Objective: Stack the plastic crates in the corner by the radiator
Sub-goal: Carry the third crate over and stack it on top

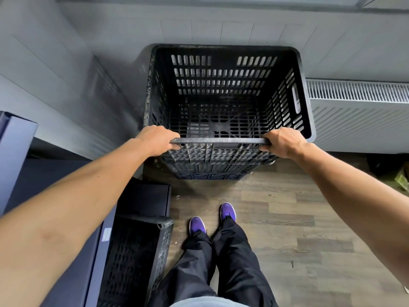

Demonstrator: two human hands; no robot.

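Observation:
A black slotted plastic crate stands upright and empty in the corner, against the grey wall and left of the white radiator. It rests on top of other black crates, whose edges show beneath it. My left hand grips the left end of its near rim. My right hand grips the right end of the same rim. Another black crate sits on the floor at my lower left, beside my legs.
A dark blue cabinet stands at the left, with a dark box on the floor by it. Wood-look flooring stretches to the right. Something green lies near the radiator's foot. My purple shoes are on the floor.

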